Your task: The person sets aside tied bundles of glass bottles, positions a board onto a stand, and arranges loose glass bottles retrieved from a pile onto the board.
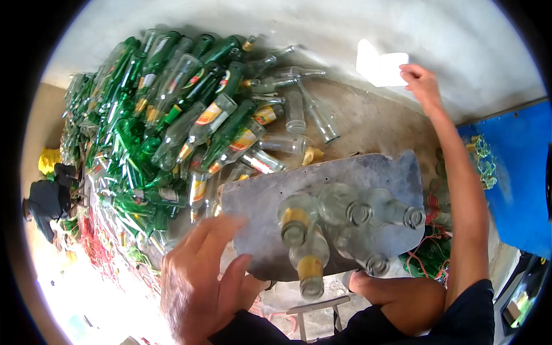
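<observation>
Raised near the wall, my right hand [422,83] pinches the edge of a bright white folded sheet [393,68], which is too overexposed to show any marks. My left hand [201,270] hovers in front of the board's left end, slightly blurred, its thumb and fingers apart and nothing in it. On the grey board [259,215] stand several clear glass bottles, grouped toward the middle and right. Two of them, a rear bottle [296,215] and a front bottle [310,264], have gold foil at the neck. A bare-necked bottle [397,211] is at the right.
A large heap of green and clear bottles [155,115] fills the left against the pale wall [322,26]. A blue panel [512,172] stands at the right, near bundled bottles. Red strings [95,241] lie at lower left. A person in dark clothes [47,201] is at far left.
</observation>
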A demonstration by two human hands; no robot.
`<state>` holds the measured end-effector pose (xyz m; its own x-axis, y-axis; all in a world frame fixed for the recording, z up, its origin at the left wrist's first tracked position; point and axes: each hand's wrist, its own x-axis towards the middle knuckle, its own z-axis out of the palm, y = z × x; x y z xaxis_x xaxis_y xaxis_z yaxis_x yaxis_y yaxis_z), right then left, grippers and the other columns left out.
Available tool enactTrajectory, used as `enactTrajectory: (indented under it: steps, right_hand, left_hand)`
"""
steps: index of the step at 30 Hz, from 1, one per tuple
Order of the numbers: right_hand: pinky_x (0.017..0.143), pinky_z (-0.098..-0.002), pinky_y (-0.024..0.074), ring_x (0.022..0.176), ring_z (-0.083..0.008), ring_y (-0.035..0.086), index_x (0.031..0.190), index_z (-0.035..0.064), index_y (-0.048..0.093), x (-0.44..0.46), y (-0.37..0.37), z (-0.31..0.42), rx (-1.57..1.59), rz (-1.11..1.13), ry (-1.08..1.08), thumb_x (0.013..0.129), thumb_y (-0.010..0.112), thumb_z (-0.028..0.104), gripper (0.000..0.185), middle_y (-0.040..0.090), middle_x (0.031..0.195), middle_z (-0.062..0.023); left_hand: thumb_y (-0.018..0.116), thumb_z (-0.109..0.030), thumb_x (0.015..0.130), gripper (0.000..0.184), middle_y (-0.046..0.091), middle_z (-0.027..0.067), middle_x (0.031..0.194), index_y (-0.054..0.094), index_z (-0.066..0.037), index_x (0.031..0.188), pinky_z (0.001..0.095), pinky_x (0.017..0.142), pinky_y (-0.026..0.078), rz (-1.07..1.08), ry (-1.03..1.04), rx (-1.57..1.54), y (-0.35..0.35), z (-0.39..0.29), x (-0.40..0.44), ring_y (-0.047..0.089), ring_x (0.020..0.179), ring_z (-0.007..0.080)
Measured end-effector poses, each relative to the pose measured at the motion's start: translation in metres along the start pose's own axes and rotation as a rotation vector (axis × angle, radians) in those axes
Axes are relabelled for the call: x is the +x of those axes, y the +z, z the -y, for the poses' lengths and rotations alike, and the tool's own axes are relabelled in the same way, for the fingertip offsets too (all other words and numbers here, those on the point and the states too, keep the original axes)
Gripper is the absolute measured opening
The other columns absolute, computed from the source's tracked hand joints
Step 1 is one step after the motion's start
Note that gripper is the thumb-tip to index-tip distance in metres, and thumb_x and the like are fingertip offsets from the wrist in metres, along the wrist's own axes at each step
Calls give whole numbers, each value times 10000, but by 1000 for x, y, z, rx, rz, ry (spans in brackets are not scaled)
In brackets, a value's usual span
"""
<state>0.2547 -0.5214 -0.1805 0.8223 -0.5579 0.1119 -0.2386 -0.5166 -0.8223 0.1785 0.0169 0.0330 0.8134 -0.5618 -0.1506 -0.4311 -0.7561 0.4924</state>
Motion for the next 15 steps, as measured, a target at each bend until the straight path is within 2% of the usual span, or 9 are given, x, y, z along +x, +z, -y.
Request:
enactTrajectory:
  steps: [3,5,7,9,10,13,14,15]
  right_hand:
    - [713,-259,564,833,-63,621,1118,56,792,-32,-28,101,192,-24,-172,949,748,178,213,720,953,10]
    - [740,-260,567,856,-60,624,1130,63,787,-69,-37,175,278,4,-296,960,737,147,196,718,975,18]
    - [758,-257,562,868,-59,628,1136,64,781,-114,-37,247,308,32,-413,965,727,115,187,716,988,16]
    - [762,-246,547,874,-61,630,1126,43,771,-163,-34,303,238,42,-522,961,724,91,178,709,996,4]
    - [762,-240,537,876,-63,630,1119,29,764,-189,-32,327,169,44,-594,958,724,77,173,703,999,-3]
    - [759,-225,511,870,-76,625,1102,-10,740,-255,-33,370,108,70,-740,943,717,15,162,668,1001,-22]
    - [758,-221,503,866,-81,622,1097,-22,731,-275,-33,380,105,90,-776,937,713,-10,162,653,1001,-28]
    - [757,-222,501,861,-86,619,1095,-23,730,-293,-35,388,96,107,-795,931,706,-33,166,639,995,-32]
  left_hand:
    - [754,-56,811,405,709,158,1093,671,-22,1206,420,801,578,-224,-125,-278,-3,-14,-14,721,906,303]
    - [760,-76,842,409,704,100,1097,681,-45,1242,340,754,581,-403,-147,-402,-5,-18,-24,692,861,182]
    - [792,-147,884,458,696,117,1131,652,-18,1301,299,721,584,-538,-110,-610,-12,-24,-36,682,873,154]
    - [764,-304,972,612,667,142,1254,541,39,1427,293,796,583,-621,-21,-694,-15,-26,-47,673,946,149]
    - [776,-417,950,714,669,161,1259,529,47,1433,306,784,601,-658,29,-783,-15,-24,-51,699,940,181]
    - [735,-407,967,753,676,267,1221,474,117,1441,336,652,637,-755,149,-811,-22,-34,-74,745,897,239]
    - [811,-375,925,794,627,264,1194,465,161,1398,290,576,606,-744,184,-876,-23,-34,-82,696,886,215]
    - [785,-283,954,617,671,219,1097,539,139,1332,285,589,592,-750,222,-920,-23,-34,-91,692,848,184]
